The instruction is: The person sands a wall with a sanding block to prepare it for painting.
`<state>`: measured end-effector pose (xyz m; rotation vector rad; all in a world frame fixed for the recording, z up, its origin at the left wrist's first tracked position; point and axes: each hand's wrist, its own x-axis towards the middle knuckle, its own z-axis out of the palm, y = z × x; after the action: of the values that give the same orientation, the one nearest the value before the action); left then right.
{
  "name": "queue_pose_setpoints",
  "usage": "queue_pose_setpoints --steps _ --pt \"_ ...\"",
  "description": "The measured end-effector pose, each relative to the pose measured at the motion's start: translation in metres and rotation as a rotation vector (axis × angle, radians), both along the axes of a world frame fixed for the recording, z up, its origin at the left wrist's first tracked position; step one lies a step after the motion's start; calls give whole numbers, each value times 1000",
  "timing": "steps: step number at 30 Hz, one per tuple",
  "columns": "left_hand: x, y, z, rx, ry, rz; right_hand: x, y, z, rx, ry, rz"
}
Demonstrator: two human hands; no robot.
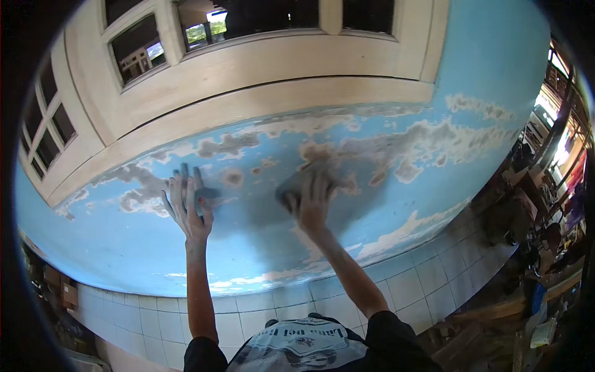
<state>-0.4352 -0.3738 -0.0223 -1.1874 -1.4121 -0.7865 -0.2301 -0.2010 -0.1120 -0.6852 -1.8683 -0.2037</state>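
Observation:
A light-blue wall (248, 248) with peeled grey and white patches fills the middle of the view. My left hand (188, 201) lies against it with fingers spread, holding nothing that I can see. To its right, my right hand (315, 197) presses a dark grey piece of sandpaper (289, 188) to the wall, just under a brownish bare patch (316, 153). The hand covers part of the sheet, and its edges are blurred.
Above the wall runs a cream wooden window frame (273, 56) with glass panes. White tiles (260, 321) line the floor at the wall's foot. Piled clutter and timber (496, 307) stand at right, and a cardboard box (69, 295) sits at left.

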Motion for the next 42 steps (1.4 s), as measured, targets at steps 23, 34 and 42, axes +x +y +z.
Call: queue_pose_setpoints --steps 23,34,42 --pt "-48 -7 -27 63 -216 51 -65 -59 112 -144 284 -109" --pt "-51 2 -32 169 -141 100 -96 -75 7 -170 224 -159" --pt "-51 1 -34 181 -156 95 -72 -58 111 -153 287 -205"
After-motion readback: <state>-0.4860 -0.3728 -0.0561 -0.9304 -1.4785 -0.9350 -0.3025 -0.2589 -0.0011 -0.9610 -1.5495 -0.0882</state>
